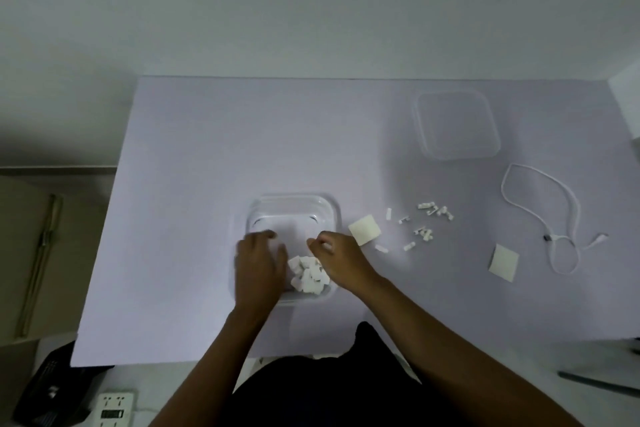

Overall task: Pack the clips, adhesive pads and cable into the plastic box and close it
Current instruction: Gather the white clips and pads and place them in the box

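A plain indoor room, likely a home or small office: a pale tabletop (207,156) against a bare white wall (277,3), a power strip (112,409) on the floor.

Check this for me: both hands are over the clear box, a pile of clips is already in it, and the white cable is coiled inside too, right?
Not quite. In the head view the white cable is not in the clear box; it lies loose on the table, far to the right. The rest holds: the left hand and right hand are over the box, with a pile of clips inside.
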### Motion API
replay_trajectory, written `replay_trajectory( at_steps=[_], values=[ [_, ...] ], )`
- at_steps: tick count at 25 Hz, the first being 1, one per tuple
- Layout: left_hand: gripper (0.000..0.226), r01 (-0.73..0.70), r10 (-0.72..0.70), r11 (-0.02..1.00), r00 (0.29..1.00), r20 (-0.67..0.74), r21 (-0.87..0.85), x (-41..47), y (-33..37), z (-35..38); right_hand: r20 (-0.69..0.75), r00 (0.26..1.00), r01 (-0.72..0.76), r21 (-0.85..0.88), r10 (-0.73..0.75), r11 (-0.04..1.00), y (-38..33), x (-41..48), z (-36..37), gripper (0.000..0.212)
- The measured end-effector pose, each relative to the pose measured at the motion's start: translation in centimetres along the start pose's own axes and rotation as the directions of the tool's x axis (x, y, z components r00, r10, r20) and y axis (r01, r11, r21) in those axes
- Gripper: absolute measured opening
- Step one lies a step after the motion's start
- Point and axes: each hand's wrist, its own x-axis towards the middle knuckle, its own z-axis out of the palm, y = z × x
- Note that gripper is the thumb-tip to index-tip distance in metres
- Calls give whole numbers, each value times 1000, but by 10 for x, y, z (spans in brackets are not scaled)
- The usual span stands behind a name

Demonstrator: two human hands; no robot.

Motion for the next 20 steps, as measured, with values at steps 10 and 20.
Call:
replay_trajectory(
  at_steps=[10,20],
  values=[
    [40,312,-312,938,950,24,-152,24,-69,1,220,975,145,-487,-39,861,43,12,76,78],
    [52,335,-331,940,941,-72,59,25,-54,-1,164,962,269,-449,-218,852,21,-8,49,31]
  ],
)
